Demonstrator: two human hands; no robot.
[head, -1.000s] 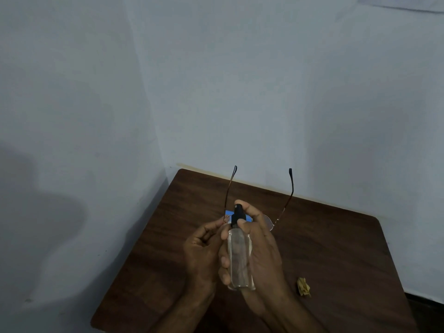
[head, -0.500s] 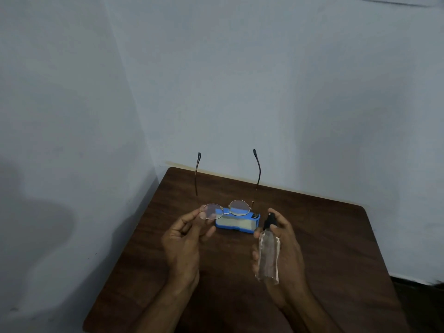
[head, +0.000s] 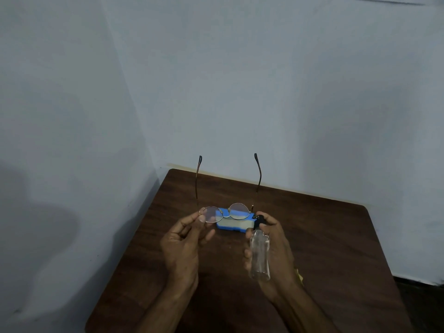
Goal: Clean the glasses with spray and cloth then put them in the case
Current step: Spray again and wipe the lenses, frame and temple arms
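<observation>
Thin round-lens glasses (head: 237, 210) hang above the table with both temples unfolded and pointing away from me. My left hand (head: 185, 243) pinches the rim of their left lens between thumb and fingertips. My right hand (head: 274, 251) grips a clear spray bottle (head: 259, 255) with a black nozzle, held upright to the right of the glasses and apart from them. Behind the lenses a blue case (head: 234, 223) lies on the table. A small yellow cloth (head: 299, 276) peeks out from behind my right wrist, mostly hidden.
The dark brown wooden table (head: 336, 248) sits in a corner between two pale walls (head: 240, 92). Its left edge runs close to the left wall, and its rounded far right corner (head: 364, 207) is in view.
My hands have drawn apart: the bottle has moved right and away from the lenses, uncovering the glasses and the blue case. The left hand keeps its pinch on the lens rim.
</observation>
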